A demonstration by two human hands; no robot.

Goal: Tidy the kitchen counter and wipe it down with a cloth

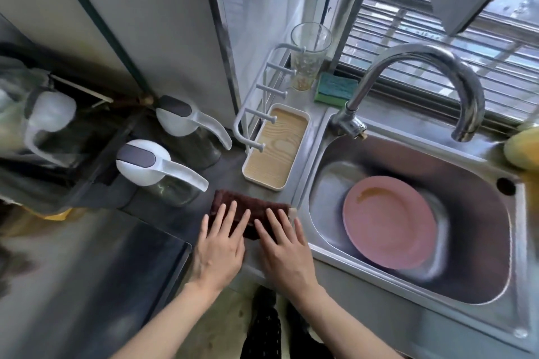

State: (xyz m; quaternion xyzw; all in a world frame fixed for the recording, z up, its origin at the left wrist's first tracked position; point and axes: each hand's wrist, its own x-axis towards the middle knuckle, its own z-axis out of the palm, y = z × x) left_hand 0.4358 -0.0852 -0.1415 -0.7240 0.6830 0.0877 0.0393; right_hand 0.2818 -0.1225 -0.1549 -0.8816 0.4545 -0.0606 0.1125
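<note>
The counter [175, 218] runs across the lower middle of the frame, with the sink [408, 280] set into it at the right. A plate [389, 220] lies in the sink basin, under the faucet [420, 79] that rises from the sink's upper rim. A cloth [248, 208] lies on the counter just left of the sink, with the left hand [220, 251] and right hand [287, 253] side by side, flat on its near edge. Above the cloth sits a tray [277, 146] with a peg rack [262, 96] along its left side. A glass [309, 55] stands at the rack's upper end, a sponge [335, 90] just right of it. Two jugs [157, 166] stand left of the tray
</note>
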